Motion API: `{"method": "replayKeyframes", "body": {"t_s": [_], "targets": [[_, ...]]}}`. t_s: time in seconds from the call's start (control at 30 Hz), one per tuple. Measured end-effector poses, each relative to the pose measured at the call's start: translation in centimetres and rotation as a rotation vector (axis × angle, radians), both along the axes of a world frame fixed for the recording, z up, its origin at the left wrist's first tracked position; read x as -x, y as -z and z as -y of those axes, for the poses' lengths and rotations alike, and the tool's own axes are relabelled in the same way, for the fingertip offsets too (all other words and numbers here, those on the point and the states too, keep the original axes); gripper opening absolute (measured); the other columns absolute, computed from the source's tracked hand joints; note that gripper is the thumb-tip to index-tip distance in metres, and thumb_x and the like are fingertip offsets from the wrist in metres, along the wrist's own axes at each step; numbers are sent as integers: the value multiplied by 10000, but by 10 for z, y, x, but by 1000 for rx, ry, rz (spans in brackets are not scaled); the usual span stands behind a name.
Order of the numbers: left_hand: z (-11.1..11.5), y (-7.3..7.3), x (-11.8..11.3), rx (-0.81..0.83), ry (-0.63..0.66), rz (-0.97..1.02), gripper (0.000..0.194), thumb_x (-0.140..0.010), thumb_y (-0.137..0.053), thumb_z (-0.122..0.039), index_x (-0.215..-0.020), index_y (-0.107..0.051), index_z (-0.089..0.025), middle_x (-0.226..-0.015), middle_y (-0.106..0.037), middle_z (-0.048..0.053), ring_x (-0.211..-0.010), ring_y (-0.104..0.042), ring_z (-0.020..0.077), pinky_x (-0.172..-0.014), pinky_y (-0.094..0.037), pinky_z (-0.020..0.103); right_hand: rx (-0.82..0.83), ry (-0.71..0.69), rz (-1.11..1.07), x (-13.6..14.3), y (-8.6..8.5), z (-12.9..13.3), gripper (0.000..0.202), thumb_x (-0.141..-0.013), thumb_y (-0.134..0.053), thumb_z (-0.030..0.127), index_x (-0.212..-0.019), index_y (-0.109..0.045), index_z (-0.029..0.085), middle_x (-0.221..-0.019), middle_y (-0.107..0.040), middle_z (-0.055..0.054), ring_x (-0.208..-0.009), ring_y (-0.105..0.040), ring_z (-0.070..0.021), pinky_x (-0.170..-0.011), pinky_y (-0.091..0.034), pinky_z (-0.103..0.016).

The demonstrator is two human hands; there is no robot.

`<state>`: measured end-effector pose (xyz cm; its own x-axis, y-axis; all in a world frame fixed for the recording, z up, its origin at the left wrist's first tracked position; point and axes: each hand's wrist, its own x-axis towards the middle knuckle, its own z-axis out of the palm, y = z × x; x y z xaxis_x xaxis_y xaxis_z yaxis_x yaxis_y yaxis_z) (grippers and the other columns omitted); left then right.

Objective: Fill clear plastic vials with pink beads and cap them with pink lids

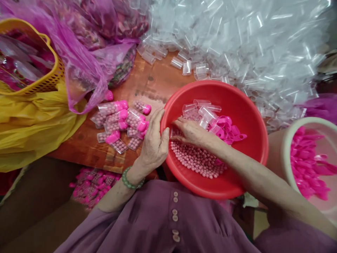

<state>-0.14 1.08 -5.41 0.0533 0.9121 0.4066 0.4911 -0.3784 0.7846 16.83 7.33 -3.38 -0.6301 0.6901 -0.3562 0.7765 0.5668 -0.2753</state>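
Note:
A red basin stands in front of me, holding pink beads, several clear plastic tubes and bright pink plastic caps. My left hand grips the basin's left rim, thumb on the near side and fingers along the outside. Inside the basin, my right hand is low at the left wall, among the beads. Its fingers close round a clear tube, which they partly hide. Left of my left hand, several bead-filled tubes with pink caps lie in a loose pile on the wooden table.
A large heap of clear tubes covers the back right. At the right stands a pale bucket of pink caps. Purple bags, a yellow basket and a yellow bag crowd the left. More filled tubes lie below the table edge.

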Motion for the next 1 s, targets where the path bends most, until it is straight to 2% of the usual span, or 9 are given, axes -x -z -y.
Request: {"method": "replayKeyframes", "body": {"t_s": [0.1, 0.23, 0.3, 0.5, 0.63, 0.77, 0.87, 0.93, 1.0], "targets": [[0, 2, 0, -28, -8, 17, 468, -979, -400, -288, -1422, -372, -139, -1446, -486, 185, -1383, -437, 257, -1165, -357, 457, -35, -37, -8, -2, 1, 2, 364, -892, -613, 338, -1154, -568, 89, -1104, -630, -153, -951, -609, -243, -783, -437, -318], [1, 1, -2, -36, -14, 36, 446, -975, -412, -273, -1402, -393, -144, -1434, -500, 178, -1371, -451, 251, -1158, -372, 448, -218, -39, 71, 1, 2, 3, 263, -909, -514, 228, -1105, -596, 71, -1049, -632, -189, -920, -582, -274, -777, -401, -363], [1, 1, -3, -22, -18, 43, 437, -978, -410, -291, -1394, -399, -160, -1430, -508, 166, -1366, -457, 251, -1158, -372, 458, -204, -63, 45, 2, 4, 3, 230, -908, -503, 214, -1056, -609, 73, -1025, -627, -186, -895, -573, -261, -768, -393, -357], [2, 1, -4, 19, -36, 98, 425, -981, -410, -369, -1377, -408, -215, -1432, -506, 133, -1367, -450, 254, -1175, -346, 470, 243, -153, -161, -10, 4, 11, 162, -776, -710, 178, -896, -608, 146, -918, -621, -46, -773, -551, -154, -706, -401, -264], [0, 6, -4, 18, -15, 92, 441, -986, -390, -430, -1382, -398, -236, -1431, -488, 120, -1376, -436, 262, -1167, -353, 483, 445, -102, -142, -20, 1, 18, 231, -726, -772, 199, -918, -651, 160, -861, -650, -14, -755, -568, -152, -695, -410, -266], [-2, 7, -1, -24, 11, 125, 432, -977, -426, -440, -1371, -425, -264, -1408, -496, 106, -1365, -446, 258, -1169, -358, 474, 723, -5, -116, -31, 1, 20, 275, -722, -792, 326, -932, -697, 176, -818, -691, 0, -742, -594, -158, -686, -435, -281], [0, -2, 5, -3, 38, 47, 411, -979, -426, -426, -1358, -449, -269, -1430, -481, 102, -1389, -416, 271, -1200, -305, 505, 935, 80, -121, -40, 2, 20, 333, -682, -811, 450, -861, -715, 186, -767, -697, 4, -710, -603, -157, -658, -451, -284], [2, -14, 8, -8, 74, -49, 397, -971, -447, -427, -1331, -482, -265, -1459, -464, 91, -1442, -336, 300, -1227, -223, 550, 1081, 141, -141, -45, 3, 19, 390, -644, -819, 516, -847, -726, 197, -724, -696, 4, -667, -606, -151, -617, -453, -277], [6, -28, 10, -25, 166, -141, 386, -955, -489, -421, -1302, -514, -256, -1461, -475, 82, -1464, -294, 331, -1220, -207, 593, 1204, 177, -184, -48, 3, 17, 433, -634, -808, 566, -861, -737, 203, -706, -700, -2, -612, -593, -133, -570, -441, -259]]}}
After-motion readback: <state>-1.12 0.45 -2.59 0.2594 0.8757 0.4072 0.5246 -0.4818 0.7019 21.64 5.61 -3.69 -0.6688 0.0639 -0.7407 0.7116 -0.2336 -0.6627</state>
